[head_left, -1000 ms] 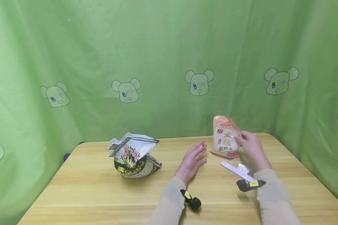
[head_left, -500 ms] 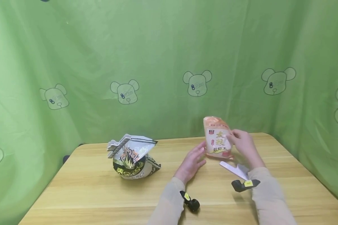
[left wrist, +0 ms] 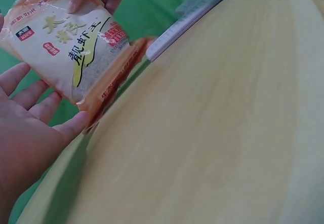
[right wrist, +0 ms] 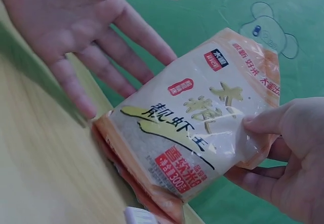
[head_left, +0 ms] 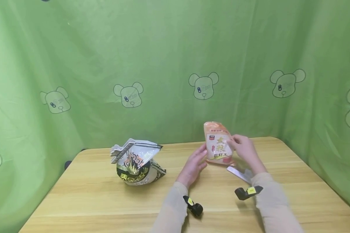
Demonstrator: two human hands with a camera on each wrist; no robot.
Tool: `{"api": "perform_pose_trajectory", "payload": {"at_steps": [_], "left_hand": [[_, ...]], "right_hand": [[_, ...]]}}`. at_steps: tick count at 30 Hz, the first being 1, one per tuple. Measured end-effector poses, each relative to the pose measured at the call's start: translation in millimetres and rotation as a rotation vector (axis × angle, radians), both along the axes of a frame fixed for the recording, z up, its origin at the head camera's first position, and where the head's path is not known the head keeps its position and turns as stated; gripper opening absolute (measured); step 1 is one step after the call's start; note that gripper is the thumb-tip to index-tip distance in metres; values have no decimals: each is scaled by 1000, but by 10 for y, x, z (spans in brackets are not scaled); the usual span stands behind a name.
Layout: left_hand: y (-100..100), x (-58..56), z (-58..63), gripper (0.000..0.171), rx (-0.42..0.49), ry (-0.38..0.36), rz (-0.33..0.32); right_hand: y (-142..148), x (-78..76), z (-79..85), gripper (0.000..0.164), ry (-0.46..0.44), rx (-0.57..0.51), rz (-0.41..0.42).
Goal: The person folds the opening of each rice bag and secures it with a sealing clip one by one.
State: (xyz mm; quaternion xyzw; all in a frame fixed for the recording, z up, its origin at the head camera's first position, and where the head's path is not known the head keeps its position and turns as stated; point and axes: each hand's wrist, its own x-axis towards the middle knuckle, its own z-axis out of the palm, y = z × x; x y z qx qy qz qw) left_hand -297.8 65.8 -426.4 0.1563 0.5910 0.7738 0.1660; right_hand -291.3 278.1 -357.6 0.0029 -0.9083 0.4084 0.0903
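An orange and white bag of rice [head_left: 215, 147] stands nearly upright on the table. My right hand [head_left: 246, 153] pinches its right side, thumb on the printed front and fingers behind, as the right wrist view shows. At the bag's left edge is my left hand [head_left: 191, 166]. Its fingers are spread and straight, with the fingertips right at the bag's side in the left wrist view. A pale, straight bag clip [head_left: 237, 173] lies on the table in front of the bag, partly covered by my right wrist.
A black and white bag [head_left: 137, 163] with yellow print sits on the left of the wooden table [head_left: 105, 200]. A grey-white shaped clip [head_left: 123, 150] grips its folded top corner. Behind the table hangs a green curtain [head_left: 163, 48] with bear-head drawings.
My right hand has moved left with the bag of rice, bringing it up to my left hand. The left hand has shifted only slightly. The black and white bag stays put.
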Motion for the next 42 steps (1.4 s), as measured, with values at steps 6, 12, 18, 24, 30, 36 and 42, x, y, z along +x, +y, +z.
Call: {"api": "perform_pose_trajectory", "payload": {"at_steps": [6, 12, 18, 24, 30, 36, 42], "left_hand": [[-73, -59, -9, 50, -22, 14, 51], [-123, -83, 3, 50, -20, 10, 96], [-153, -69, 34, 51, -29, 26, 116], [-182, -77, 45, 52, -32, 29, 132], [-208, -99, 60, 50, -49, 23, 165], [-234, -120, 73, 49, -39, 6, 186], [-267, -108, 132, 49, -27, -4, 218]], "right_hand": [[-107, -40, -48, 26, -16, -8, -18], [-172, -77, -141, 23, -16, -50, -18], [-212, -70, -179, 24, -18, -86, -5], [-241, -65, -175, 24, -24, -81, 4], [-258, -61, -170, 24, -21, -68, 33], [-285, -56, -162, 25, -18, -54, 59], [-334, -52, -153, 24, -3, -32, 83]]}}
